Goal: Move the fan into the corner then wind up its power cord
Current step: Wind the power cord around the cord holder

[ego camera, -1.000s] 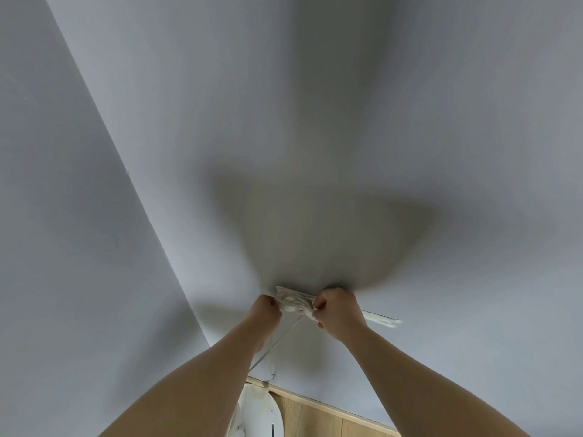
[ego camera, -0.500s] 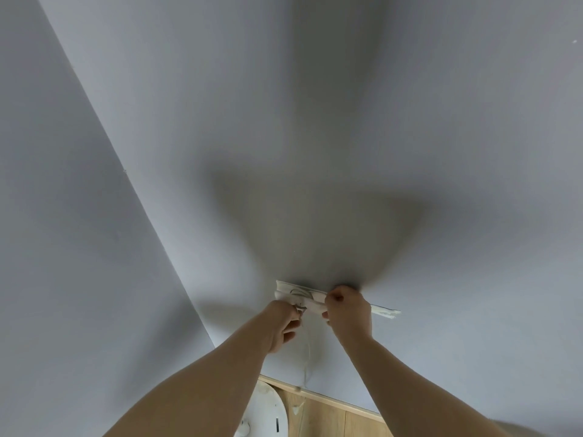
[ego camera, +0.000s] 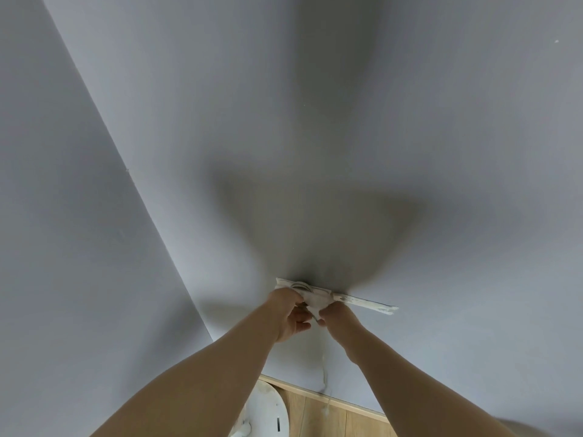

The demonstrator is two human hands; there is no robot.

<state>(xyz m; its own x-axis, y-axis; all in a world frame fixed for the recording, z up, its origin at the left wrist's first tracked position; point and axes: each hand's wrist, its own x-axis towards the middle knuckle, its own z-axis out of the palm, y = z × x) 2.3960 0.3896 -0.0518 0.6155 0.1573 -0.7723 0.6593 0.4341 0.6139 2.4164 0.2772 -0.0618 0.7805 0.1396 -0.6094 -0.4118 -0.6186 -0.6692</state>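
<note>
Judging by its look, we take the power cord (ego camera: 324, 370) for a light, limp thing: thin, white, soft enough to fold into loops, yet likely to spring loose if let go. Its gathered part makes a white bundle (ego camera: 315, 298), held against the wall (ego camera: 410, 152) high above the fan base (ego camera: 265, 408). One loose strand hangs from the bundle down toward the floor just right of that base. A flat white strip (ego camera: 369, 304) sticks out of the bundle to the right; whether it is a tie or part of the cord we cannot tell. We would hold the bundle across its middle, where the loops cross, and feed the hanging strand in a little at a time.

Our left hand (ego camera: 290, 313) grips the bundle's left end, fingers curled beneath it. Our right hand (ego camera: 339, 313) is clenched on the bundle's lower right side. Both forearms reach up and forward from either side of the fan base, nearly straight, with the wrists close together. The base itself stands on the wood floor (ego camera: 315, 417), close to where two walls meet.
</note>
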